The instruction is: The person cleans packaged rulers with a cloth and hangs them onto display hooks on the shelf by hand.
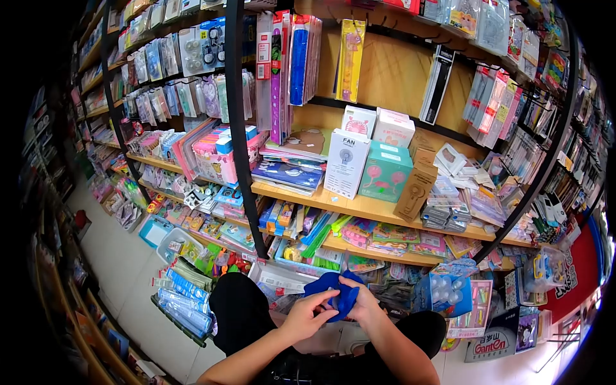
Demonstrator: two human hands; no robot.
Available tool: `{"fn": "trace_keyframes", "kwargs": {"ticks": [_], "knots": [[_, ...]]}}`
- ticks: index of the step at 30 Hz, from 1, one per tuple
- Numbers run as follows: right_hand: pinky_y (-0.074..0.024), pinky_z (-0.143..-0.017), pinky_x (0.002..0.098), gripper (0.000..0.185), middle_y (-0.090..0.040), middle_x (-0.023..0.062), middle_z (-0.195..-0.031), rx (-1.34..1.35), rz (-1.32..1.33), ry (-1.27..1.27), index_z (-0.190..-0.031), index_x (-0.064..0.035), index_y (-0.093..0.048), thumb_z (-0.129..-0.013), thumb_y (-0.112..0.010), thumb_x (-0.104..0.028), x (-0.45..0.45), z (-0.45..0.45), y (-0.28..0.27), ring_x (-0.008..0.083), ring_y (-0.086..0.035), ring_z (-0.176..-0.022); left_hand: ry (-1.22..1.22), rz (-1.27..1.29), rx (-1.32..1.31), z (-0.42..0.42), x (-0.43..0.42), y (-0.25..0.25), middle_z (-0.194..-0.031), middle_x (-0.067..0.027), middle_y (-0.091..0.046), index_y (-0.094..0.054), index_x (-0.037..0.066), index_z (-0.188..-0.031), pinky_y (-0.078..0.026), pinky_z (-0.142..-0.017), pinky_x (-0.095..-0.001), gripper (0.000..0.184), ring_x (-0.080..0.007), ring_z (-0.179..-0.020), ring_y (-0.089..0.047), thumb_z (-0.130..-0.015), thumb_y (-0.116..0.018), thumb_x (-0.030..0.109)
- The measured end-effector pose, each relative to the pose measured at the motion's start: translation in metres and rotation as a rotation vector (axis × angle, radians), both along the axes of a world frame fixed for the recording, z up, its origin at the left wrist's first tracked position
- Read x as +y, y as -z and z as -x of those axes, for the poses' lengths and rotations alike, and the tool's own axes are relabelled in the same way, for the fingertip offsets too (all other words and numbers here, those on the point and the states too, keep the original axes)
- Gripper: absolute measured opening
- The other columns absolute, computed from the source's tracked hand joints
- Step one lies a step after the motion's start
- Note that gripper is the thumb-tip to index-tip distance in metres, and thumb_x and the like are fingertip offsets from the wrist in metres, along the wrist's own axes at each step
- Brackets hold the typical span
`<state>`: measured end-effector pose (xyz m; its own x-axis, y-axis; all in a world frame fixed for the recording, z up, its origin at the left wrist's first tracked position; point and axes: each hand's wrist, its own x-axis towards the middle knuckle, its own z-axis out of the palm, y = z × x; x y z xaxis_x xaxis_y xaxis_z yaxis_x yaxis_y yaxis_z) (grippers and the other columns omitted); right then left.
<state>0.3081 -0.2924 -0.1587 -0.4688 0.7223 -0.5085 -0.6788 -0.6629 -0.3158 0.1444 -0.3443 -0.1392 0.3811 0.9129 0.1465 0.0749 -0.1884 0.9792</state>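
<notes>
A blue, soft, cloth-like piece with folded edges (348,300) is between my two hands, above my lap. My right hand (363,303) grips it from the right side, fingers wrapped over its upper edge. From the left, my left hand (309,314) reaches to its middle with bent fingers, pinching at the opening or fold there. Something pale shows between the fingers, too small to make out. Just behind the piece stands a white open box (277,277) on the floor by the lowest shelf.
Ahead is a shelf (385,208) bearing a white fan box (346,163), a green box (385,172) and a brown box (417,191). A basket of blue packets (183,301) stands left of my knee. To the right are a blue box of clear balls (443,294) and a Ganten carton (491,343).
</notes>
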Motion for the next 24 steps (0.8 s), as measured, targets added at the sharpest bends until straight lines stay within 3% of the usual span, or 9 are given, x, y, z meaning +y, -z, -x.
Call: {"fn": "trace_keyframes", "kwargs": {"ticks": [3,12,15,16,19,21,24], "knots": [[-0.0487,-0.078,0.0397,0.025,-0.06,0.0116,-0.094,0.081,-0.013,-0.045,-0.099,-0.0026,-0.054,-0.081,-0.059,-0.018,0.002,0.0,0.018,0.0263,-0.059,-0.086,-0.062,-0.172,0.098,-0.003,-0.003,-0.019,-0.09,-0.0057,-0.058,-0.056,0.006,-0.112,-0.045,-0.061,-0.0211,0.038,-0.0092,-0.072,-0.053,-0.075,-0.063,0.004],[-0.0467,-0.083,0.0384,0.024,-0.059,0.0123,-0.1,0.056,-0.084,-0.053,-0.103,-0.0043,-0.054,-0.085,-0.053,-0.02,-0.017,0.004,0.024,0.0251,-0.058,-0.093,-0.139,-0.166,0.161,0.0,0.006,-0.013,-0.074,-0.0035,-0.056,-0.057,0.008,-0.111,-0.038,-0.05,-0.0202,0.038,-0.0072,-0.055,-0.046,-0.074,-0.063,0.005],[-0.0462,-0.084,0.0397,0.027,-0.058,0.0127,-0.101,0.215,-0.172,-0.155,-0.106,-0.0034,-0.053,-0.085,-0.052,-0.02,-0.016,0.0,0.021,0.0256,-0.058,-0.093,-0.091,-0.079,0.167,0.003,0.004,-0.017,-0.08,-0.005,-0.056,-0.058,0.009,-0.11,-0.041,-0.057,-0.0237,0.039,-0.0111,-0.063,-0.05,-0.072,-0.066,0.008],[-0.0462,-0.084,0.04,0.028,-0.058,0.0128,-0.102,0.287,-0.217,-0.203,-0.107,-0.0032,-0.052,-0.085,-0.052,-0.021,-0.016,-0.001,0.018,0.0258,-0.058,-0.094,-0.13,-0.18,0.221,0.003,0.005,-0.02,-0.082,-0.006,-0.056,-0.058,0.009,-0.11,-0.042,-0.062,-0.0259,0.039,-0.0139,-0.067,-0.051,-0.071,-0.066,0.009],[-0.0469,-0.084,0.0394,0.03,-0.058,0.0134,-0.103,0.078,-0.086,-0.124,-0.109,-0.0028,-0.051,-0.086,-0.051,-0.022,-0.022,0.004,-0.006,0.0257,-0.058,-0.094,-0.206,-0.46,0.331,0.005,0.008,-0.024,-0.092,-0.0091,-0.055,-0.059,0.009,-0.109,-0.041,-0.076,-0.0329,0.04,-0.0226,-0.082,-0.052,-0.07,-0.068,0.013],[-0.0476,-0.083,0.0387,0.03,-0.058,0.0131,-0.104,0.098,-0.112,-0.132,-0.11,-0.0034,-0.051,-0.085,-0.052,-0.021,-0.02,0.004,0.005,0.0249,-0.058,-0.094,-0.203,-0.604,0.34,0.007,0.013,-0.019,-0.099,-0.0112,-0.054,-0.058,0.009,-0.108,-0.039,-0.084,-0.0383,0.04,-0.0291,-0.094,-0.051,-0.07,-0.067,0.018],[-0.0489,-0.08,0.0387,0.031,-0.059,0.0126,-0.103,0.047,-0.156,-0.077,-0.11,-0.0039,-0.051,-0.085,-0.053,-0.021,-0.022,0.008,0.013,0.0241,-0.059,-0.092,-0.147,-0.617,0.258,0.009,0.019,-0.008,-0.108,-0.0115,-0.054,-0.057,0.008,-0.108,-0.036,-0.091,-0.0404,0.04,-0.0304,-0.104,-0.05,-0.071,-0.066,0.018]]}}
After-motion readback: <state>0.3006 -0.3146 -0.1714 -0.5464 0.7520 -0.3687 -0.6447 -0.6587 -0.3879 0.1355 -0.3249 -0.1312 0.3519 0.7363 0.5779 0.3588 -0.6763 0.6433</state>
